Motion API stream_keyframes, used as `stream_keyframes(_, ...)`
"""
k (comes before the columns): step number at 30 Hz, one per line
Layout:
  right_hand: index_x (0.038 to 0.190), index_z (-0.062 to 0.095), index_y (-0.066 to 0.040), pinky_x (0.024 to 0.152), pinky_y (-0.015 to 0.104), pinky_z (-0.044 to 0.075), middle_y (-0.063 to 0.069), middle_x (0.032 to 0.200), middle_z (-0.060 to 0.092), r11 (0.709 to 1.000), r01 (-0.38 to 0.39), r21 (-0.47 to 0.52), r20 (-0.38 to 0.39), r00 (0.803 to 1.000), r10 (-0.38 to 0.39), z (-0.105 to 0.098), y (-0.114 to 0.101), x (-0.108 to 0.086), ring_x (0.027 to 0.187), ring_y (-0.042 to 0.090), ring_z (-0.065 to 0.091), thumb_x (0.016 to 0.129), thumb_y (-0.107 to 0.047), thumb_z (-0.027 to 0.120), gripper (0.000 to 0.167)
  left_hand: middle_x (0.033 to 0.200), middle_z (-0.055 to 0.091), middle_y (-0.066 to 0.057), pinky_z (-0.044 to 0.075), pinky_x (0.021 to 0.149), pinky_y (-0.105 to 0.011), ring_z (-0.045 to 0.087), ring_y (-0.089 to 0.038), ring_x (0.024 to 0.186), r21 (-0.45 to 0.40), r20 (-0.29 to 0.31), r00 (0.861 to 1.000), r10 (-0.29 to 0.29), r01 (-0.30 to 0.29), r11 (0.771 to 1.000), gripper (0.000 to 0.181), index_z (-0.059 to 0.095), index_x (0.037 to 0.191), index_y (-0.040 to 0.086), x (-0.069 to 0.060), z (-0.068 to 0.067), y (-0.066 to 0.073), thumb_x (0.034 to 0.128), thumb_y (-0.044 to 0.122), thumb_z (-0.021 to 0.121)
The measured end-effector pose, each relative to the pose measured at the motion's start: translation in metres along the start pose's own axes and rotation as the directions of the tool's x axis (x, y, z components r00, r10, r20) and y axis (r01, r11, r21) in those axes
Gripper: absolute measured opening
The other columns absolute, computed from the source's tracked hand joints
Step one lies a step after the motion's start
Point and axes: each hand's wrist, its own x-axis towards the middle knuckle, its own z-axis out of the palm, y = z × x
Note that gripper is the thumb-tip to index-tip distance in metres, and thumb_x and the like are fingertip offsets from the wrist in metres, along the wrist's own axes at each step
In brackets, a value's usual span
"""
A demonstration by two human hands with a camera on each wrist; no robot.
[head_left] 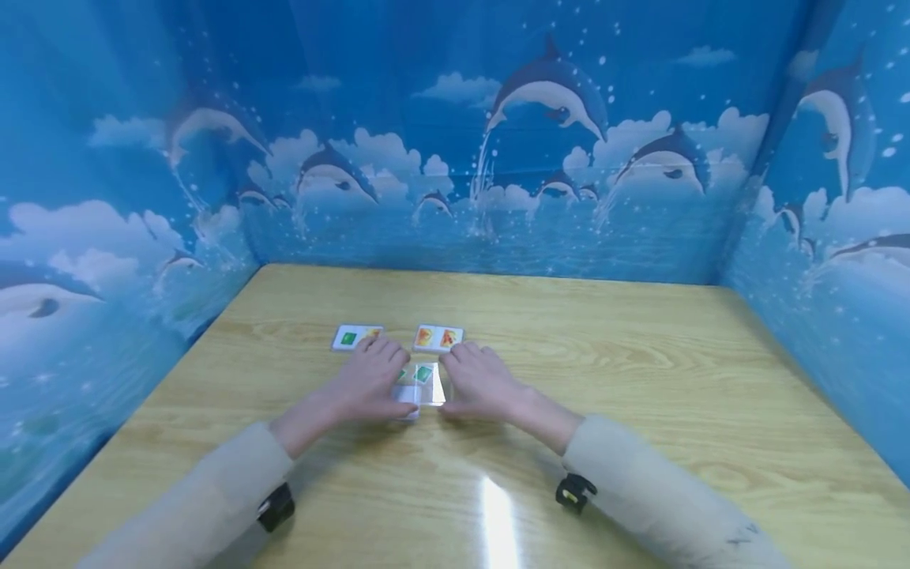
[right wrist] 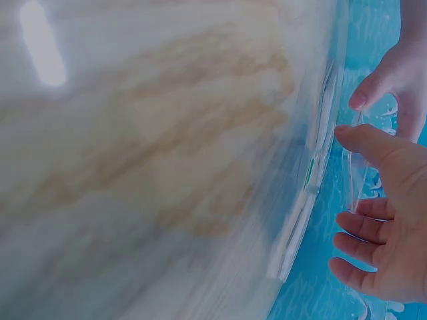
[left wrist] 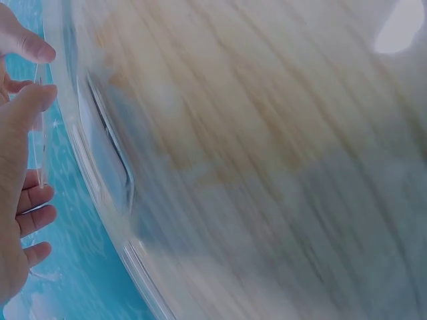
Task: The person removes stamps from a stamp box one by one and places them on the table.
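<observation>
Just below the frame's centre, the left hand (head_left: 370, 383) and right hand (head_left: 485, 383) are gripping a clear, flat, rectangular plastic piece (head_left: 436, 387) between thumbs and fingers; they are apparently positioning it; the next move is probably calling for steady two-handed alignment.
</observation>
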Motion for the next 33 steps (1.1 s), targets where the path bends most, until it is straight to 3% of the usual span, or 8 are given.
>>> stream_keyframes(8,0.117,0.055,-0.006,0.079,0.033,0.045,0.007,0.108,0.056,0.999,0.007,0.032,0.017,1.0,-0.008,0.0,-0.01,0.011,0.1,0.022,0.05,0.075,-0.049,0.07,0.062,0.104,0.056,-0.01,0.04,0.091,-0.048,0.051,-0.027,0.1,0.014,-0.011,1.0,0.012,-0.012,1.0,0.071,0.056,0.111,0.003,-0.011,-0.001,-0.012,0.0713,0.06,0.066)
stream_keyframes(14,0.113,0.057,-0.006,0.079,0.031,0.045,0.005,0.104,0.056,0.997,0.014,0.075,0.056,0.998,-0.018,0.004,-0.016,0.017,0.095,0.019,0.05,0.075,-0.046,0.07,0.057,0.104,0.056,-0.009,0.042,0.087,-0.045,0.051,-0.026,0.098,-0.011,0.027,1.0,0.013,-0.012,1.0,0.069,0.056,0.11,0.004,-0.018,-0.001,-0.015,0.0719,0.06,0.066)
stream_keyframes(25,0.113,0.058,-0.005,0.084,0.033,0.045,0.005,0.101,0.057,0.998,0.027,0.06,0.08,0.996,-0.031,0.007,-0.026,0.022,0.094,0.018,0.051,0.073,-0.049,0.07,0.06,0.11,0.056,-0.01,0.038,0.095,-0.046,0.049,-0.026,0.107,-0.046,0.107,0.994,-0.017,0.022,0.999,0.069,0.055,0.116,0.005,-0.026,0.002,-0.02,0.073,0.058,0.066)
stream_keyframes(33,0.116,0.056,-0.007,0.077,0.031,0.045,0.006,0.106,0.057,0.999,0.018,0.036,0.104,0.994,-0.021,0.01,-0.031,0.024,0.093,0.017,0.051,0.074,-0.052,0.068,0.064,0.112,0.055,-0.009,0.037,0.097,-0.047,0.048,-0.027,0.11,-0.063,0.138,0.99,-0.017,0.026,0.998,0.067,0.055,0.117,0.006,-0.03,0.001,-0.021,0.0749,0.056,0.066)
